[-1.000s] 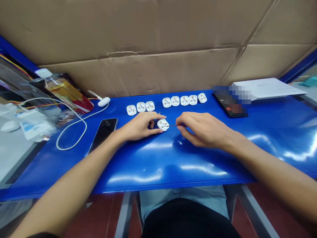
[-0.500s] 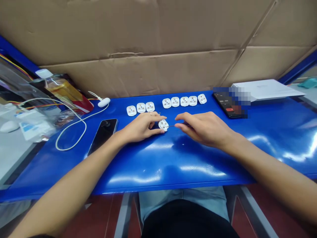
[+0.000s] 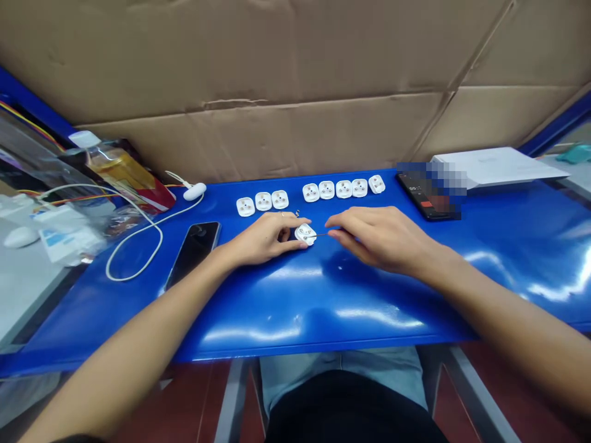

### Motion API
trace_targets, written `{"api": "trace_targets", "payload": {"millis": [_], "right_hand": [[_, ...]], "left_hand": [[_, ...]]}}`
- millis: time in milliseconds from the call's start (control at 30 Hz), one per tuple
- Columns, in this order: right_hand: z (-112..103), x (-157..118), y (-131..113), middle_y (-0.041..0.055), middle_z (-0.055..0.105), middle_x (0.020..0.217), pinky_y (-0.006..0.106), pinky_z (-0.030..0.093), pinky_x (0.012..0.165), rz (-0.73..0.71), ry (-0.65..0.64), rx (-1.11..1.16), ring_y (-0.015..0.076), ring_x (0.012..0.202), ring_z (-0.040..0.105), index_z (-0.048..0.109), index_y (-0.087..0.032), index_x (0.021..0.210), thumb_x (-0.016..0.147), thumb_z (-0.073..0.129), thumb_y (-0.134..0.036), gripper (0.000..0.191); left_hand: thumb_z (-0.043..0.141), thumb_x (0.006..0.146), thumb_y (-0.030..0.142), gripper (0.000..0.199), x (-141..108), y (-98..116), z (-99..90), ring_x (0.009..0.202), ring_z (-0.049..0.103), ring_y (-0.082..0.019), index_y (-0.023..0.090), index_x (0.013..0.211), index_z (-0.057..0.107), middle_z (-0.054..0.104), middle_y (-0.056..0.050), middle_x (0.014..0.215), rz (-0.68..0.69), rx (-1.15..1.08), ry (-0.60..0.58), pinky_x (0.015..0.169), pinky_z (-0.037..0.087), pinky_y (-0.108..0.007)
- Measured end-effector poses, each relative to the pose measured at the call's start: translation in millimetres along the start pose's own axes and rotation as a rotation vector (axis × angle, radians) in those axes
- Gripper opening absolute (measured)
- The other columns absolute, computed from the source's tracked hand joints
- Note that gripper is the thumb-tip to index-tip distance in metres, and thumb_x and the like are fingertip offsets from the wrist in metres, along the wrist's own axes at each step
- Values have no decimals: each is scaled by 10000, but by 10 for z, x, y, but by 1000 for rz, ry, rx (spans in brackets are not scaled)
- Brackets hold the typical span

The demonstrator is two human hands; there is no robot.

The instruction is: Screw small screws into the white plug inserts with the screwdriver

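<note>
On the blue table, my left hand (image 3: pixel 270 237) grips a small white rounded plastic piece (image 3: pixel 305 233) between thumb and index finger. Shiny metal bits show on its upper face. My right hand (image 3: pixel 369 237) pinches a thin metal rod-like tool (image 3: pixel 319 235), its tip touching the white piece from the right. The tool's rear end is hidden in the hand, so its exact kind is unclear. Tiny dark bits (image 3: pixel 298 213) lie just beyond my left fingers. Behind my hands, similar white pieces stand in a left group (image 3: pixel 263 200) and a right group (image 3: pixel 344 189).
A dark phone (image 3: pixel 192 251) lies left of my left hand, near a white cable (image 3: pixel 160 237) and a bottle (image 3: pixel 124 175). At the right are a second phone (image 3: pixel 422 200) and a white box (image 3: pixel 501 166). Cardboard (image 3: pixel 295 135) walls the table's back.
The thin tool's tip and the white piece have shifted very slightly. Both hands stay in nearly the same place with the same grips.
</note>
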State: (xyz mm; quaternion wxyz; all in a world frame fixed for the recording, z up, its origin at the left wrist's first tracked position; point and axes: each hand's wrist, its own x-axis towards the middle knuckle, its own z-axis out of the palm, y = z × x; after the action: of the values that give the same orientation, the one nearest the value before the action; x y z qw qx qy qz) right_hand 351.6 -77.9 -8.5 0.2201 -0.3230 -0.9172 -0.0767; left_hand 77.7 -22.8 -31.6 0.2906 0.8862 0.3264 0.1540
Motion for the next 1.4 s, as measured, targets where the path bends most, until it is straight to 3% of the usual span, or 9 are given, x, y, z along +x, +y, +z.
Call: {"api": "trace_targets", "payload": {"millis": [233, 400, 633, 733, 867, 1033, 1167, 1267, 1400], "right_hand": [[-55, 38, -71, 146, 729, 1065, 386, 528, 812, -82, 11, 50, 268, 943, 663, 655, -150, 1122, 1028, 477, -171, 202], [-34, 17, -58, 106, 731, 901, 358, 470, 661, 13, 7, -17, 247, 794, 656, 668, -143, 1117, 1094, 477, -322, 262], [-21, 43, -89, 140, 723, 1015, 372, 527, 777, -76, 84, 80, 270, 937, 659, 634, -110, 1176, 983, 485, -132, 244], [-37, 40, -93, 151, 747, 1023, 358, 508, 736, -37, 62, 44, 270, 911, 688, 629, -95, 1204, 1012, 508, -205, 252], [-14, 11, -62, 77, 777, 868, 302, 406, 606, 72, 19, -28, 215, 743, 700, 650, -166, 1139, 1092, 460, -320, 249], [-23, 12, -69, 102, 776, 1033, 319, 486, 692, 29, 40, 71, 225, 859, 717, 622, -164, 1194, 989, 490, -164, 244], [-55, 18, -90, 139, 758, 1096, 352, 527, 748, 6, 14, 109, 261, 948, 721, 604, -153, 1205, 995, 512, -212, 237], [-37, 11, -87, 112, 786, 1002, 346, 484, 666, 53, 19, 54, 257, 820, 735, 606, -148, 1226, 1072, 496, -325, 259], [-14, 8, -85, 101, 785, 963, 356, 467, 666, 12, 47, 4, 248, 728, 708, 591, -132, 1281, 1072, 430, -229, 280]], "left_hand": [[682, 999, 522, 521, -1, 6, 0, 812, 630, -185, 194, 1403, 688, 723, -71, 1038, 15, 16, -9, 746, 466, -293], [670, 1010, 518, 541, -4, -8, -1, 828, 646, -188, 195, 1443, 660, 720, -69, 1035, 29, 48, -17, 782, 476, -300], [681, 1007, 512, 524, -6, 20, -6, 757, 599, -174, 168, 1402, 680, 654, -27, 863, 49, 64, -12, 761, 451, -286], [664, 1017, 514, 539, -9, 3, 0, 770, 604, -179, 173, 1434, 661, 648, -23, 839, 56, 65, -15, 758, 450, -285], [670, 1015, 508, 563, -9, -17, 1, 799, 625, -179, 179, 1471, 644, 700, -62, 978, 59, 73, -20, 782, 464, -296], [677, 1011, 504, 568, -4, -8, -6, 792, 619, -177, 196, 1487, 636, 702, -56, 976, 48, 76, -36, 773, 455, -289], [667, 1014, 519, 573, -4, -10, -2, 771, 605, -173, 204, 1492, 632, 695, -48, 951, 47, 80, -38, 758, 449, -286], [649, 1018, 542, 581, -4, -9, 0, 760, 600, -171, 197, 1486, 635, 687, -51, 951, 59, 88, -30, 757, 452, -295], [642, 1018, 554, 562, -4, 4, -7, 772, 603, -176, 205, 1459, 657, 672, -40, 925, 55, 93, -42, 766, 449, -297]]}}
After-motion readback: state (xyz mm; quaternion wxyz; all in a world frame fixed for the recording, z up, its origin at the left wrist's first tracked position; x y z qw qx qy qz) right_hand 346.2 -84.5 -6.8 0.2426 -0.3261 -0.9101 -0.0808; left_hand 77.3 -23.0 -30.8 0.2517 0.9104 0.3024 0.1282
